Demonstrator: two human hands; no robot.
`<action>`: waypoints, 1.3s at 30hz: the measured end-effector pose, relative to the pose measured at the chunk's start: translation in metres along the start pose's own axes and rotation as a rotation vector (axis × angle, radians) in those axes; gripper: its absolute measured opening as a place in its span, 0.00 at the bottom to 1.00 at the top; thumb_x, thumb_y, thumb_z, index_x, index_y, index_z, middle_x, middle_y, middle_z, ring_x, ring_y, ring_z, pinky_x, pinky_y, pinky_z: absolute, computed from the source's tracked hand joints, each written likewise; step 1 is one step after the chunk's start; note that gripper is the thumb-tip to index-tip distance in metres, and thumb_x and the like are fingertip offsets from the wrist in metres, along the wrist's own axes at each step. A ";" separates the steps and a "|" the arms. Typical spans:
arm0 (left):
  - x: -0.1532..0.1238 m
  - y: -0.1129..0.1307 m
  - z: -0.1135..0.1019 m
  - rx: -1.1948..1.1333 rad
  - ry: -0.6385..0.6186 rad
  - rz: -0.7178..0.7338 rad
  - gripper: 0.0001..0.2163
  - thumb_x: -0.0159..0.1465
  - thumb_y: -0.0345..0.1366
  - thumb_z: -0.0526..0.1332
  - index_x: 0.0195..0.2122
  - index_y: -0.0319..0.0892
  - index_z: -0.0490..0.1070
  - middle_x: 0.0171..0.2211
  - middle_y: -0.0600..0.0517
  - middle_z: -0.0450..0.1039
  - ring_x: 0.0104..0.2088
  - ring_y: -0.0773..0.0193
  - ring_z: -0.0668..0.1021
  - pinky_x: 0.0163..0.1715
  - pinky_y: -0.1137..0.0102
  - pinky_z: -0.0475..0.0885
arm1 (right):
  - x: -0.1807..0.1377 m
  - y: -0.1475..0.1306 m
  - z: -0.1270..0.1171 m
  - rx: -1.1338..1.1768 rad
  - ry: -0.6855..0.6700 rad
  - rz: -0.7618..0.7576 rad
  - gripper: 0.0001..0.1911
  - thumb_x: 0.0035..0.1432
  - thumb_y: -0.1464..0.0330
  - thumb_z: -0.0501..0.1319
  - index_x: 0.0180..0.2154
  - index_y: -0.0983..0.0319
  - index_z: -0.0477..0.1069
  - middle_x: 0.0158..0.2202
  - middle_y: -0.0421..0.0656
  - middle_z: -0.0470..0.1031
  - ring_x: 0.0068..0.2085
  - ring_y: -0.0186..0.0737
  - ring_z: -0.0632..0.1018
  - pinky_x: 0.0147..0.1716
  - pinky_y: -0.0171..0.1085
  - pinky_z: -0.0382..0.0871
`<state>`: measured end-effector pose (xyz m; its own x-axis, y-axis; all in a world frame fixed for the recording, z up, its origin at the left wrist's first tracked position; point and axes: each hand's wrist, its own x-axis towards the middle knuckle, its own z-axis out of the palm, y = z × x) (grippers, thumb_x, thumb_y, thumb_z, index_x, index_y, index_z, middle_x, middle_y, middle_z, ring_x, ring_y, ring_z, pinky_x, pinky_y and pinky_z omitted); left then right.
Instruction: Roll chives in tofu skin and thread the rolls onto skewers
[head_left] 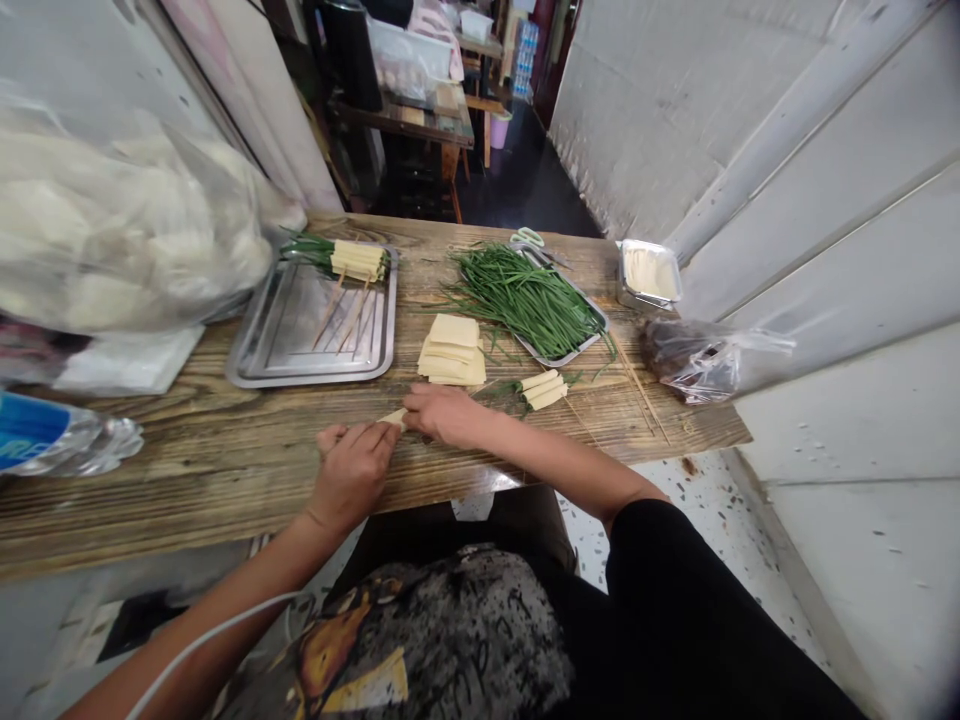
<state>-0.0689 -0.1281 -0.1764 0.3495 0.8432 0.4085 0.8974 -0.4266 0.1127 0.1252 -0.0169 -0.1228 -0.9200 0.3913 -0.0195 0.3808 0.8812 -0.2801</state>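
Both hands are at the table's near edge, on a pale yellow bean curd sheet [394,419] that is mostly covered by fingers. My left hand [354,465] grips its left end, fingers curled together. From the other side my right hand [441,414] pinches the sheet. Just beyond them lies a stack of square bean curd sheets [452,352]. Right of my right wrist are several finished rolls [544,389] with green ends poking out. Chives [529,300] are heaped on a small metal tray [598,325] behind. Whether chives lie inside the held sheet is hidden.
A large metal tray [262,345] holds skewered rolls [358,262]. Loose bamboo skewers [641,390], scissors [529,238], a foil-like container [649,275] and a bagged dark item [686,355] stand right. A big plastic bag [127,220] and water bottle [60,435] crowd the left.
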 end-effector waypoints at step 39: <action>0.009 0.009 0.012 0.169 -0.011 -0.033 0.21 0.75 0.29 0.47 0.59 0.23 0.74 0.54 0.26 0.81 0.56 0.42 0.83 0.64 0.47 0.69 | 0.001 -0.002 0.038 -0.025 0.180 0.116 0.24 0.76 0.66 0.57 0.67 0.70 0.69 0.71 0.57 0.69 0.75 0.50 0.66 0.75 0.49 0.58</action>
<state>-0.0539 -0.1203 -0.1828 0.3215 0.8596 0.3971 0.9405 -0.3387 -0.0281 0.1199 -0.0279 -0.1585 -0.8395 0.5294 0.1224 0.4871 0.8330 -0.2622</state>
